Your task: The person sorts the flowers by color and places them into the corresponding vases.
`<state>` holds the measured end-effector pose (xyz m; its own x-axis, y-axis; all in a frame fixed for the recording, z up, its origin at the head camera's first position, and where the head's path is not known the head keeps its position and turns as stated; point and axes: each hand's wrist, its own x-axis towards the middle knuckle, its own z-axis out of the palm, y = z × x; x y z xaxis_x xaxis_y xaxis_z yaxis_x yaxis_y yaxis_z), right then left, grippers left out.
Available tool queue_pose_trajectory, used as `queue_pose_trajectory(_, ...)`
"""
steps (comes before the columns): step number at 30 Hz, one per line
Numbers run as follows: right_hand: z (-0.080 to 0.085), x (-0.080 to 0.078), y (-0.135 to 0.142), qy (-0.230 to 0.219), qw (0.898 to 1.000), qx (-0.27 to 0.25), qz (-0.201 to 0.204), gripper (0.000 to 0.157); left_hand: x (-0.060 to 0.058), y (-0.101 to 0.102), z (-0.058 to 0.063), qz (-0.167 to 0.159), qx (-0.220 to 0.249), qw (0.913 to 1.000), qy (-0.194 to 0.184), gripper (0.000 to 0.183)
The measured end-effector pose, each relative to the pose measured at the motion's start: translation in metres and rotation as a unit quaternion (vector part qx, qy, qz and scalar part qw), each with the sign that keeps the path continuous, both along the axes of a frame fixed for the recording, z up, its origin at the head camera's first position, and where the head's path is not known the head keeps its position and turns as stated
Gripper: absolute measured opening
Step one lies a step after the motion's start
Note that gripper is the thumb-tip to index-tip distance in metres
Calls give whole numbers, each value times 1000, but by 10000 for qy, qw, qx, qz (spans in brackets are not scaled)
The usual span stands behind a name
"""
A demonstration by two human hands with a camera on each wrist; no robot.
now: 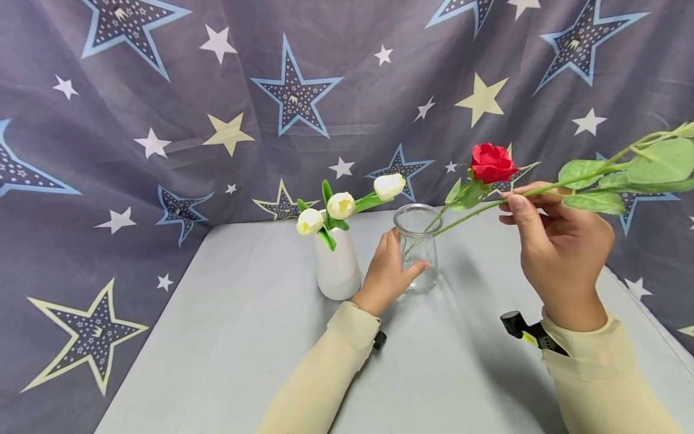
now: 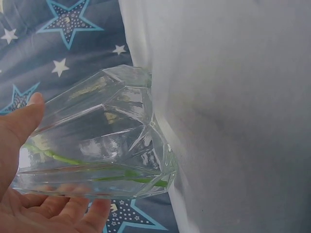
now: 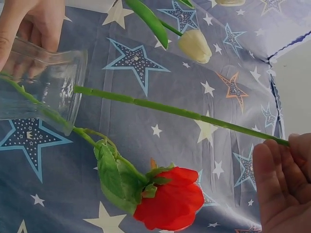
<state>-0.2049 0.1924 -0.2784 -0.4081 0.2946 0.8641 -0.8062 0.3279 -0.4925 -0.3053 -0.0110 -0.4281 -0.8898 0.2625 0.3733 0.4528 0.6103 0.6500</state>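
Observation:
My left hand [image 1: 386,272] grips a clear glass vase [image 1: 425,276] round its side, thumb in front and fingers behind. A red rose [image 1: 492,163] stands in the vase, leaning right; its green stem [image 2: 63,158] shows through the faceted glass. My right hand [image 1: 566,253] pinches a second long green stem [image 3: 170,110] between thumb and fingers, right of the vase. That stem slants down left, its cut end right at the vase rim [image 3: 80,92]. Broad green leaves [image 1: 664,161] spread along it beyond the hand, and its far end runs out of the head view.
Close on the left stands a white vase [image 1: 337,271] with three white tulips [image 1: 341,206] and green leaves. Both vases are on a pale grey table [image 1: 244,313]. A dark curtain with stars [image 1: 293,99] hangs behind.

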Motion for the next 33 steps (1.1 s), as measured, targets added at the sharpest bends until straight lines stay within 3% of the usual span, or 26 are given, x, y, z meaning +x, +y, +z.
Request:
queue_pose_trajectory(8,5,6,-6,212,9990,-286,288,11,0,0,0,-11,29,10000,-33,94)
queue_pose_trajectory(15,2,0,-8,550,9834,-855,1506,23,0,0,-1,-35,11,10000,18,94)
queue_pose_trajectory(18,0,-3,-10,340,9881,-610,1372,23,0,-1,-1,-39,-8,10000,36,95)
queue_pose_trajectory(24,-11,-11,-12,-154,9979,348,523,14,0,-1,-1,-31,60,10000,-35,94)
queue_pose_trajectory(33,-32,-30,-5,-305,9953,850,361,19,1,0,0,43,2,10000,18,94)
